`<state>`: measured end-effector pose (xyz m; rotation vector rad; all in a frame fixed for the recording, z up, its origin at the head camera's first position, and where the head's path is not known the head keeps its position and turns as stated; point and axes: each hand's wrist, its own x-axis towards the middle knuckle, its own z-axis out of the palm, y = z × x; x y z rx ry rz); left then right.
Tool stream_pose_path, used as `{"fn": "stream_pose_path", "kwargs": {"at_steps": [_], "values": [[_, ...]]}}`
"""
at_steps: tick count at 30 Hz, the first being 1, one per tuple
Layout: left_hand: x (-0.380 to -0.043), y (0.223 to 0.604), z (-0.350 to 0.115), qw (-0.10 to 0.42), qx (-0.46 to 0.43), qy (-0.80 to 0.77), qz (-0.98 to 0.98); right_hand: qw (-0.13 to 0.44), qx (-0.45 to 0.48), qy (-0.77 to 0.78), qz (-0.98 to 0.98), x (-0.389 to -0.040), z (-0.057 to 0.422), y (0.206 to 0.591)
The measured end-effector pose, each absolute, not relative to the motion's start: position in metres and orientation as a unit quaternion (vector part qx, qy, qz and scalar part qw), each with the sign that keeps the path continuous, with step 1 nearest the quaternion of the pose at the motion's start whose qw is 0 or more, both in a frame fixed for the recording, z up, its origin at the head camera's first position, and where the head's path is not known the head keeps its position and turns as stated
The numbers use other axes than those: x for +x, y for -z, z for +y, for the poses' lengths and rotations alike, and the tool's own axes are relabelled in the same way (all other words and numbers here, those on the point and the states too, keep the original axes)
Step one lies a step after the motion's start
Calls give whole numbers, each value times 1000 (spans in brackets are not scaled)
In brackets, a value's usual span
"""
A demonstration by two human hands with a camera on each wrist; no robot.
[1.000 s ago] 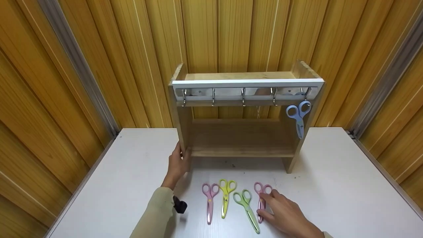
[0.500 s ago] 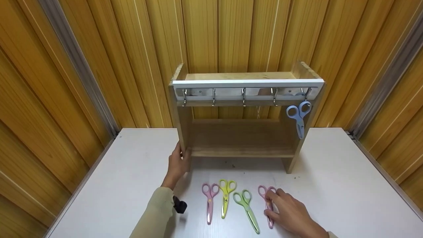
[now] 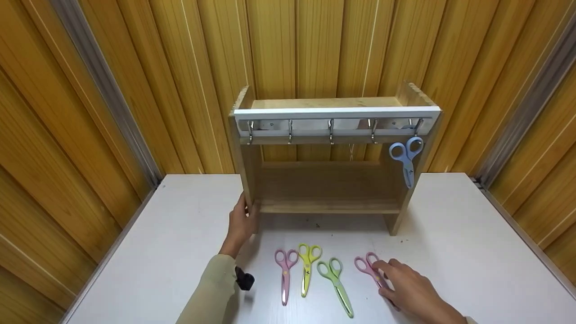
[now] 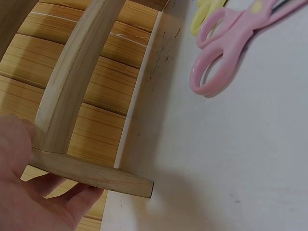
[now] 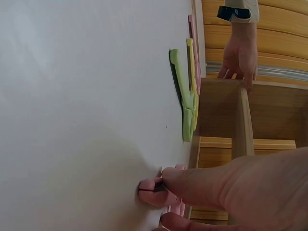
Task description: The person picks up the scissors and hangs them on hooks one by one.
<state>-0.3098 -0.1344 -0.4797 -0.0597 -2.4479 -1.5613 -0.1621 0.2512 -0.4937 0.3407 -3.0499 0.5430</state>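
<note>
My left hand (image 3: pixel 240 222) grips the lower left side panel of a wooden shelf rack (image 3: pixel 330 209), thumb on one face and fingers on the other, as the left wrist view shows. At the right, my right hand (image 3: pixel 409 288) pinches a pair of pink scissors (image 3: pixel 365 266) across its middle between thumb and fingers, close to the white table. The scissors' loops point up and left; the blades are partly hidden by the hand. Left of them lie green scissors (image 3: pixel 335 279), yellow scissors (image 3: pixel 308 265) and another pair of pink scissors (image 3: pixel 285 270).
A metal strip with several hooks (image 3: pixel 331 131) runs across the rack's upper front. Blue scissors (image 3: pixel 407 159) hang from its rightmost hook. The rack stands on a white table (image 3: pixel 189 252), with yellow wood-grain panelling (image 3: pixel 315 49) behind and at both sides.
My right hand has slid the pink scissors to the right, away from the green pair, and their blades have swung further right. The left hand stays on the rack.
</note>
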Motion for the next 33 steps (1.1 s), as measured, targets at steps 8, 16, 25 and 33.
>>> {"fn": "stream_pose_path", "kwargs": {"at_steps": [8,16,25,33], "values": [[-310,479,-134,113,-17,534,-838,18,95,-165,-982,-164,262,493],[-309,479,-134,108,-14,536,-837,44,101,-158,-981,-165,265,496],[-310,480,-134,109,-14,540,-835,23,84,-165,-982,-166,265,496],[-310,479,-134,120,-17,535,-836,35,87,-176,-980,-167,266,494]]}}
